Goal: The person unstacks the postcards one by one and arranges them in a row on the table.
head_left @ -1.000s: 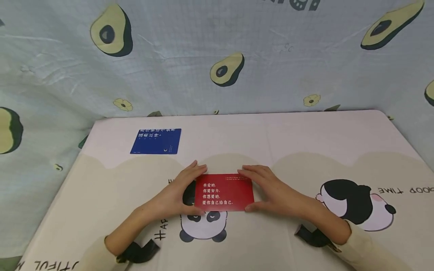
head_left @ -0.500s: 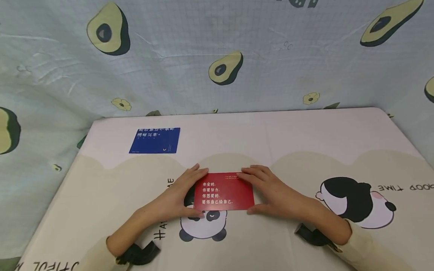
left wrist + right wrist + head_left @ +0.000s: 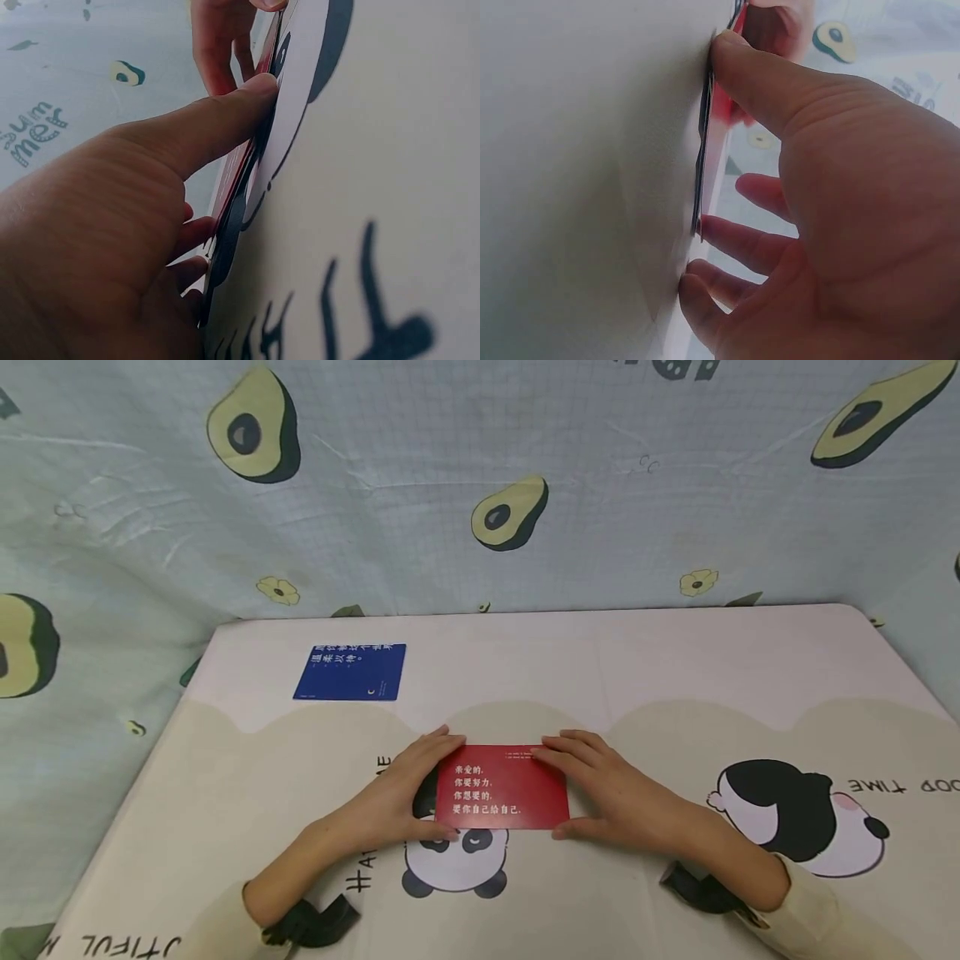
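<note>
Two hands of yours hold one red card [image 3: 502, 787] between them, low over the middle of the patterned tablecloth [image 3: 600, 910]. Your left hand [image 3: 397, 797] grips its left end, the thumb at the near edge and the fingertips round the far-left corner. Your right hand [image 3: 607, 789] grips the other end in the same way, thumb by the near-right corner, one finger reaching over the far-right corner across the small print there. The card's white lettering faces up, four lines of it, readable from your side.

Beneath the card, a printed panda face [image 3: 454, 864] peeks out towards you, its upper part covered. From the wrist views you see the card almost edge-on, with a dark line running along it; you cannot tell whether that line is another layer or the print below, nor whether the card touches the cloth.

Beyond your left hand and well apart from it, a blue card [image 3: 349, 672] lies flat near the far edge of the table, its white writing towards the far side. To the right of your right forearm is a second panda print [image 3: 802, 818]. Behind the table hangs a pale curtain [image 3: 375, 543] with avocados on it.
</note>
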`<state>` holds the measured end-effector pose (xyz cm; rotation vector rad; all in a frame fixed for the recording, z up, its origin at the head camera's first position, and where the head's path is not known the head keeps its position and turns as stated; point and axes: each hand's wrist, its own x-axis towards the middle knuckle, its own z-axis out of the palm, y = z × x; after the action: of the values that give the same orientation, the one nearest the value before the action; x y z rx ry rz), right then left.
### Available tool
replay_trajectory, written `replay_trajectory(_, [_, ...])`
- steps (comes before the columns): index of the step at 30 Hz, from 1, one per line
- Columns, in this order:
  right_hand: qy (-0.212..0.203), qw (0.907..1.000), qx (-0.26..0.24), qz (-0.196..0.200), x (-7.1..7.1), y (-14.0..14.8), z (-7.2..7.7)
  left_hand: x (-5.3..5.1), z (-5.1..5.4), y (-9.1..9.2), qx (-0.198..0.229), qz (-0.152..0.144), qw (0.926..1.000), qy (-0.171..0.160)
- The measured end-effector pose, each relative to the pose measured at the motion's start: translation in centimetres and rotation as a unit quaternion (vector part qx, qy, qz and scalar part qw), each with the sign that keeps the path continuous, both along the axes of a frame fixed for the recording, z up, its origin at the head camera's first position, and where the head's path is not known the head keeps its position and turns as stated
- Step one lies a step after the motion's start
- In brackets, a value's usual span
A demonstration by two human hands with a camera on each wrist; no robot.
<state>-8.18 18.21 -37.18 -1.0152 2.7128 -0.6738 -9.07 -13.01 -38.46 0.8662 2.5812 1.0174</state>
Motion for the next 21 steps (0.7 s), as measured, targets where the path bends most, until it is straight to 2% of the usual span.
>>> replay_trajectory(9, [-0.001, 1.0000, 0.002, 0.000, 0.18, 0.02, 0.27, 0.06, 0.00, 0.10, 0.002, -0.006, 1.0000, 0.008])
replay_trajectory(21, [0.009, 0.9999, 0.003, 0.010, 0.15, 0.07, 0.41, 0.01, -0.04, 0.03, 0.048, -0.047, 0.9977, 0.009])
